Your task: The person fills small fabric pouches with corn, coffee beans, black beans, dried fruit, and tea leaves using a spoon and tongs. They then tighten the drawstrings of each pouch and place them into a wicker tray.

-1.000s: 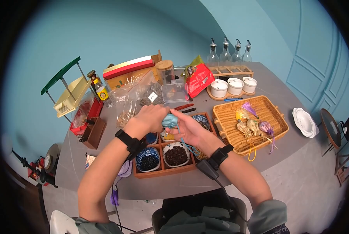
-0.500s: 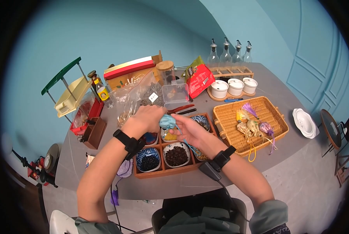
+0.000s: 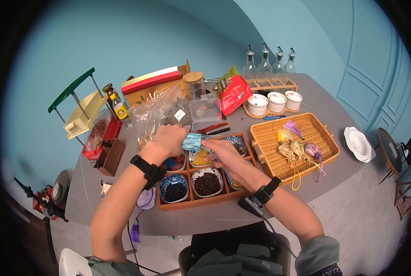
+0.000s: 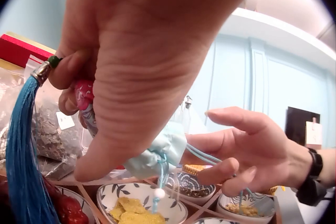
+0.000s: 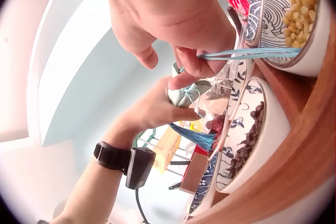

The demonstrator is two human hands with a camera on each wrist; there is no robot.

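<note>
Over the wooden compartment box [image 3: 201, 202], my left hand [image 3: 168, 139] grips a small light-blue satin drawstring pouch [image 3: 192, 142]. A long blue tassel [image 4: 26, 145] with a silver cap hangs from that hand's fingers in the left wrist view. At the gathered neck of the pouch hangs a cord end with a white bead [image 4: 157, 194]. Just right of the pouch, my right hand [image 3: 228, 156] has curled fingers with the light-blue cords [image 5: 252, 54] running through them. The left hand hides part of the pouch.
Below the hands, patterned bowls hold dark pieces [image 3: 207, 184], black beads [image 3: 174, 192] and yellow pieces [image 3: 200, 158]. At right stands a wicker tray [image 3: 265, 133] with several small pouches. Plastic bags [image 3: 152, 117], red-handled pliers [image 3: 213, 127] and white lidded pots [image 3: 258, 105] lie beyond.
The pouch has shifted slightly left with my left hand. My right hand has drawn back from it, down and to the right, with the cords in its fingers.
</note>
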